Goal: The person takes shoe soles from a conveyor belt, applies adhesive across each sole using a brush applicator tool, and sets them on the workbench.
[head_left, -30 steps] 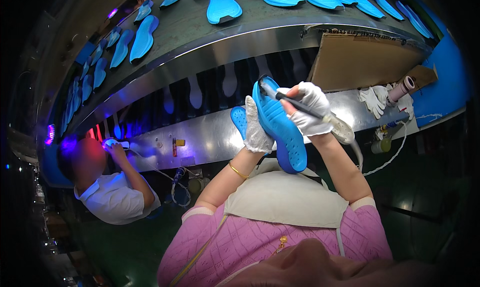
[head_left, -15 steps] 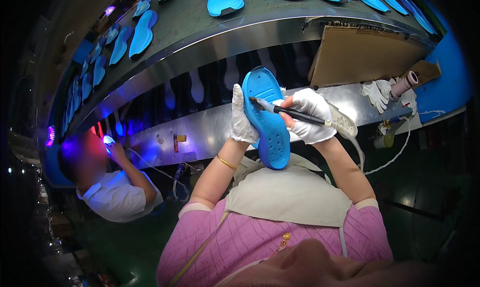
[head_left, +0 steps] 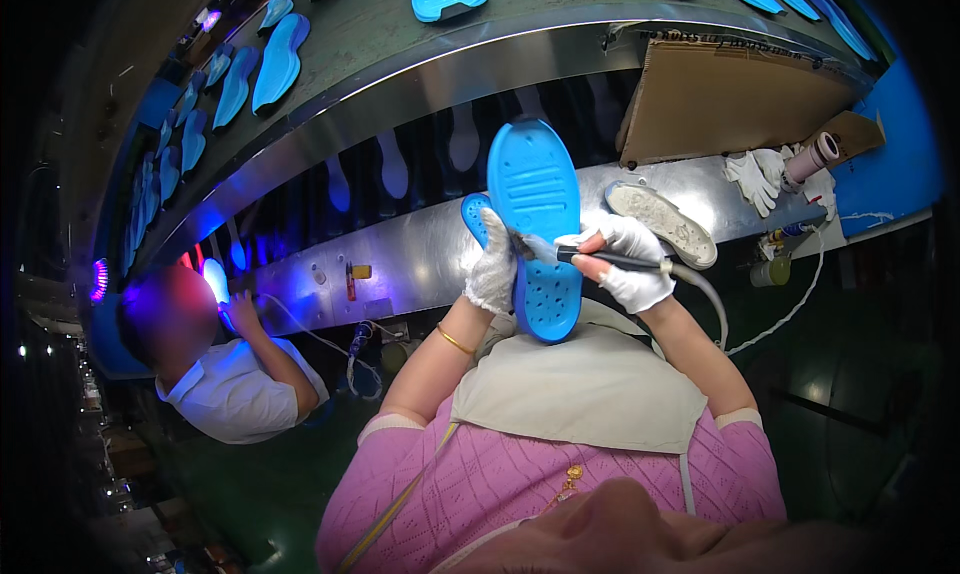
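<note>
A blue shoe sole [head_left: 535, 174] is held upright in front of my apron, its holed and ridged face turned up. My left hand [head_left: 492, 269], in a white glove, is closed around its left edge. My right hand [head_left: 630, 259], in a white glove with bare fingertips, grips a brush with a black handle [head_left: 620, 261]. Its dark bristles lie against the sole's middle, near the left edge. A pale hose runs down from the handle's end. Behind my left fingers shows part of another blue sole [head_left: 474, 214]; whether I hold that too, I cannot tell.
A whitish, stained sole-shaped piece [head_left: 662, 221] rests on the metal bench [head_left: 420, 242]. White gloves [head_left: 752, 182] and a pink roll [head_left: 815, 161] lie to the right, below a cardboard sheet [head_left: 735, 104]. Blue soles line the belt [head_left: 370, 39]. A co-worker [head_left: 240, 389] sits at left.
The brush has moved down from the sole's upper part to its middle. The sole has turned more upright, and the second sole now shows left of it. The whitish piece is less covered.
</note>
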`<state>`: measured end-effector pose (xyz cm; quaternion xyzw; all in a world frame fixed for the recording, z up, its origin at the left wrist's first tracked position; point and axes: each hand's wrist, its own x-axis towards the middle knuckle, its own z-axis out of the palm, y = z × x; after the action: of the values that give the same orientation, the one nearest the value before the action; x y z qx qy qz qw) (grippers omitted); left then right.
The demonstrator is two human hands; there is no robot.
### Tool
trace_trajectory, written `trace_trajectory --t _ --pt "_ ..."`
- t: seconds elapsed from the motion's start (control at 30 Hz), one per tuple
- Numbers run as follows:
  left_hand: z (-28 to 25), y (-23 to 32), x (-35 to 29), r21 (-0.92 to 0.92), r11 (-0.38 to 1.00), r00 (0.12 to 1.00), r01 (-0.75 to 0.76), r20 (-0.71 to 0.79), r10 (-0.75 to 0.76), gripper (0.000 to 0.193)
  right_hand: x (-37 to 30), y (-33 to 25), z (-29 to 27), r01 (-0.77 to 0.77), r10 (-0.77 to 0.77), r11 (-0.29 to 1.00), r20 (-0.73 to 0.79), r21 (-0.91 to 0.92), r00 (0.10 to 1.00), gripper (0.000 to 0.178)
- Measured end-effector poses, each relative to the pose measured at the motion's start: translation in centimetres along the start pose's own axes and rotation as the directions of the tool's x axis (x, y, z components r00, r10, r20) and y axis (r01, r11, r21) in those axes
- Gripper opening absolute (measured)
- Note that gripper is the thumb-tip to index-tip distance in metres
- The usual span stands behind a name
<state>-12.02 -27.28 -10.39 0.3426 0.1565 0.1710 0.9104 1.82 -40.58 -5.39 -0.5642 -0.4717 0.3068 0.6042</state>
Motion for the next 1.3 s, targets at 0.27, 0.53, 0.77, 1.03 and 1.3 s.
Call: trace_trajectory --t 0.27,0.53,0.77,1.03,1.3 --pt "2.3 2.6 3.3 -0.343 0.920 0.953 -0.190 0.161 0.257 0.115 1.9 -1.2 1.0 0.258 -0.258 0.966 0.035 0.016 0.965 0.017" --pt "2.5 5.0 4.7 -0.506 0.806 0.859 -0.307 0.217 0.464 0.120 2.2 -0.9 1.2 0.420 -0.420 0.907 0.028 -0.032 0.907 0.017" --pt "1.8 6.6 4.4 -0.557 0.791 0.774 -0.252 0.375 0.511 0.120 1.9 -1.4 0.4 -0.010 0.022 0.946 -0.035 0.324 0.999 0.014" --pt "1.3 8.1 5.1 -0.113 0.925 0.793 -0.363 0.484 0.370 0.123 2.8 -1.1 -1.9 -0.448 0.365 0.819 0.278 0.358 0.889 0.014" --pt "0.9 8.9 6.9 0.172 0.966 0.885 -0.193 0.455 0.095 0.117 3.1 -2.6 -0.5 0.017 0.019 0.989 0.247 -0.144 0.969 0.011"
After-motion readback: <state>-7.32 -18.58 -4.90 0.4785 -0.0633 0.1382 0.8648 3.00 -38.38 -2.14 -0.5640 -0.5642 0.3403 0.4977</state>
